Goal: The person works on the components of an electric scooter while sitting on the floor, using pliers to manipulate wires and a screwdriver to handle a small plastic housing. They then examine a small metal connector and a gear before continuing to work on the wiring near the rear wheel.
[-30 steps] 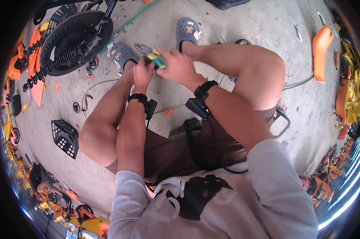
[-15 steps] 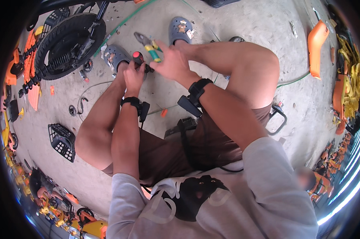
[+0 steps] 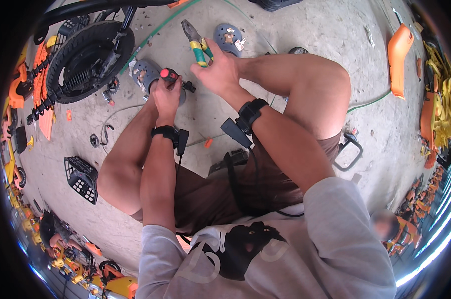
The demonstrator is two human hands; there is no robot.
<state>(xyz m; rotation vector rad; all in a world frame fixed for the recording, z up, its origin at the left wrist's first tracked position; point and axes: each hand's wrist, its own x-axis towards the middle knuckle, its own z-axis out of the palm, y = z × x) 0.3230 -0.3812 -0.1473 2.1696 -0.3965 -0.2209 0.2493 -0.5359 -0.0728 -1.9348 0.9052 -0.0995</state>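
Observation:
My left hand (image 3: 165, 100) is closed round a black cylindrical piece with a red end (image 3: 169, 75), held above the left clog. A small black part (image 3: 188, 86) sticks out to the right of those fingers; whether it joins the red-ended piece I cannot tell. In my right hand (image 3: 219, 72) is a pair of pliers (image 3: 199, 54) with green and yellow handles, its metal jaws pointing away from me. The pliers and the red-ended piece are apart.
Grey clogs (image 3: 227, 39) are on my feet. A wheel with a black tyre (image 3: 88, 62) lies at the upper left. Black plastic baskets (image 3: 81, 179), a green hose (image 3: 158, 26), an orange panel (image 3: 399, 60) and a black metal loop (image 3: 350, 154) lie on the concrete floor.
The pliers have turned more upright and moved slightly right, with jaws farther from me. My left hand has tilted the piece so its red end faces up more.

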